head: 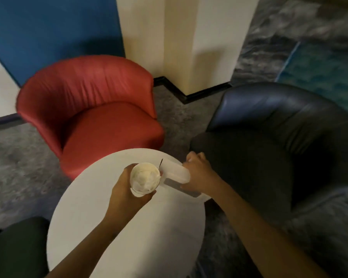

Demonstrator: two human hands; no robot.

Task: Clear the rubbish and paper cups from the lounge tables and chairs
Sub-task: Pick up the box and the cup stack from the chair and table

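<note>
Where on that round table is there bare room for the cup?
Bare: the near half of the white table, between the forearms, and its left side below the red chair. Crowded: the far right edge, where the left hand holds the cup beside the right hand gripping a white sheet.

3 chairs: red chair (100, 117) at 11, black chair (269, 137) at 3, dark chair (14, 247) at 8. 1 table (149, 227), 1 paper cup (145, 177), 1 wrapper (175, 171).

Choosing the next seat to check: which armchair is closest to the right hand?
The dark leather armchair right of the table: the right hand is just beside its seat. The red armchair stands farther off, beyond the table.
</note>
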